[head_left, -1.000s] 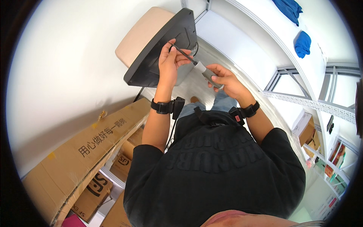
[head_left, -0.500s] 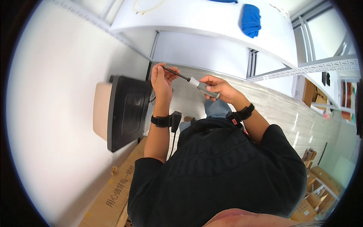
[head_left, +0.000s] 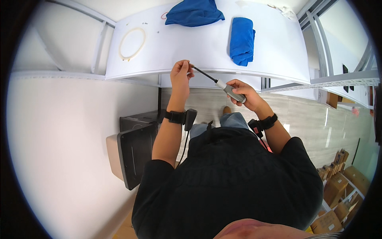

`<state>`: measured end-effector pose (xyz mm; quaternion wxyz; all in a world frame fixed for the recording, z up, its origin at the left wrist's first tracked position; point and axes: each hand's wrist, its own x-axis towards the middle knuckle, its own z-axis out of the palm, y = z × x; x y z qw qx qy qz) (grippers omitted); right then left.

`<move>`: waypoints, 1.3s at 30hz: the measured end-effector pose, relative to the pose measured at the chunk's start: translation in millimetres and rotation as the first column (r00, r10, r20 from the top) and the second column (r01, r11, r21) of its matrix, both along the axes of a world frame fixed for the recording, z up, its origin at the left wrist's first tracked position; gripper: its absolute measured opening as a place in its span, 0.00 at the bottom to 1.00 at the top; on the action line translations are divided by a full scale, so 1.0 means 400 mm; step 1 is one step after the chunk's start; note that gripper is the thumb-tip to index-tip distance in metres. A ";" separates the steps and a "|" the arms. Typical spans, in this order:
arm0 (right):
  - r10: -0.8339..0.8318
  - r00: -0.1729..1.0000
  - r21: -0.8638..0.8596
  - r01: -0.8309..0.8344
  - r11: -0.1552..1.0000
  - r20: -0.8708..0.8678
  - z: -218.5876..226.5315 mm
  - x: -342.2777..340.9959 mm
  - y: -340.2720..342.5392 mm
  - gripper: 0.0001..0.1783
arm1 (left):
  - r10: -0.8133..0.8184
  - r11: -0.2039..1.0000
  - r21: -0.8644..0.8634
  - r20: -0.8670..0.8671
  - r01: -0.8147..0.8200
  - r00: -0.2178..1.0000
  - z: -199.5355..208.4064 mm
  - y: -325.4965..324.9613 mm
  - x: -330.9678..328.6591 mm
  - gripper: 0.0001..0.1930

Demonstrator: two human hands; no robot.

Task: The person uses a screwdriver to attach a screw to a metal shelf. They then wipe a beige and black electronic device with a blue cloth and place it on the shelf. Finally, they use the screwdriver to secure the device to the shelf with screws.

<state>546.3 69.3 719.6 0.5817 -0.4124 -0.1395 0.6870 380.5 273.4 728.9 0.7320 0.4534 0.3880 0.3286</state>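
Note:
My right hand is wrapped round the grey handle of a screwdriver. Its dark shaft slants up and left toward my left hand. There the thumb and forefinger are pinched together right by the shaft's tip. Whether a small piece sits between those fingers cannot be made out, and the very tip is partly hidden by them. Both hands are held in the air in front of the near edge of a white table.
On the table lie a folded blue cloth, a heaped blue cloth, a pale ring and several tiny bits. A black-rimmed bin or case stands at my left by the white wall. Cardboard boxes fill shelving at the lower right.
The view has shifted forward, so more of the tabletop shows. Both hands have come nearer its edge with the screwdriver, whose tip has drawn slightly back from the left thumb.

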 end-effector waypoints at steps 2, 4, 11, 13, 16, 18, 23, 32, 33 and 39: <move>-0.018 1.000 -0.003 0.018 1.000 0.015 -0.002 0.017 0.009 0.22 | 0.000 0.993 0.116 -0.119 0.014 0.993 -0.048 0.050 0.029 0.08; -0.074 0.997 -0.044 0.075 0.996 0.033 -0.019 0.039 0.006 0.21 | 0.040 0.960 0.277 -0.285 0.042 0.958 -0.087 0.088 0.075 0.08; -0.225 0.970 -0.112 0.235 0.965 0.097 -0.023 0.041 0.017 0.21 | 0.232 0.500 0.823 -0.429 0.271 0.873 -0.147 0.169 0.157 0.05; -0.223 0.968 -0.138 0.238 0.961 0.117 -0.019 0.040 0.026 0.22 | 0.275 0.414 0.866 -0.412 0.279 0.869 -0.162 0.176 0.163 0.05; -0.256 0.960 -0.122 0.269 0.955 0.112 -0.021 0.036 0.043 0.23 | 0.288 0.397 0.875 -0.407 0.279 0.867 -0.173 0.174 0.165 0.06; -0.278 0.955 -0.122 0.290 0.949 0.105 -0.017 0.041 0.052 0.23 | 0.284 0.408 0.870 -0.409 0.277 0.867 -0.174 0.172 0.163 0.06; -0.275 0.957 -0.124 0.284 0.951 0.090 -0.025 0.048 0.056 0.23 | 0.263 0.437 0.847 -0.442 0.302 0.858 -0.166 0.171 0.160 0.05; -0.150 0.982 -0.068 0.158 0.985 0.113 0.001 0.063 0.057 0.23 | 0.219 0.713 0.698 -0.317 0.070 0.923 -0.160 0.158 0.104 0.07; -0.102 0.987 -0.059 0.110 0.992 0.121 0.005 0.058 0.069 0.23 | 0.206 0.784 0.620 -0.270 0.006 0.941 -0.161 0.147 0.082 0.08; 0.285 0.947 -0.035 -0.283 0.958 0.151 -0.020 -0.052 0.232 0.21 | 0.259 0.965 0.051 0.004 -0.259 0.966 -0.131 0.033 -0.140 0.17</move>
